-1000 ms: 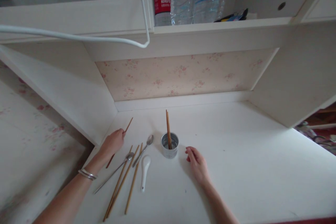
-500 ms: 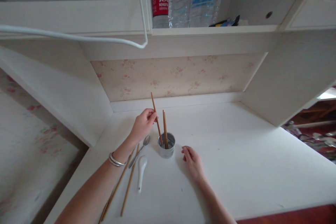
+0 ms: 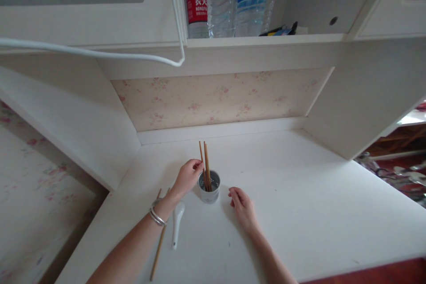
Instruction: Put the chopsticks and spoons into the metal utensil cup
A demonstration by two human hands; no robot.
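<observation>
Step in hand, seemingly: standing a chopstick (image 3: 200, 150) in the grey cup (image 3: 209, 198), centre of the frame, beside other chopsticks (image 3: 207, 159).
Left hand (image 3: 189, 177): grip pinched on that chopstick.
Right hand (image 3: 244, 209): fingers loosely curled, nothing visibly held.
Next move: calls for loosening the pinch without jostling the cup.
Tabletop (image 3: 293, 213): white; white spoon (image 3: 177, 226) lower centre.
Behind: floral wallpaper (image 3: 216, 97); bottles (image 3: 221, 6), upper centre.

Cup (image 3: 209, 196), spoon (image 3: 177, 226), chopsticks (image 3: 158, 253) on white tabletop (image 3: 299, 213)

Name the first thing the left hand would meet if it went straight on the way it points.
Past the chopstick it holds, the left hand would likely meet the other chopsticks standing in the silver cup, though depth is hard to judge from this single view.
</observation>
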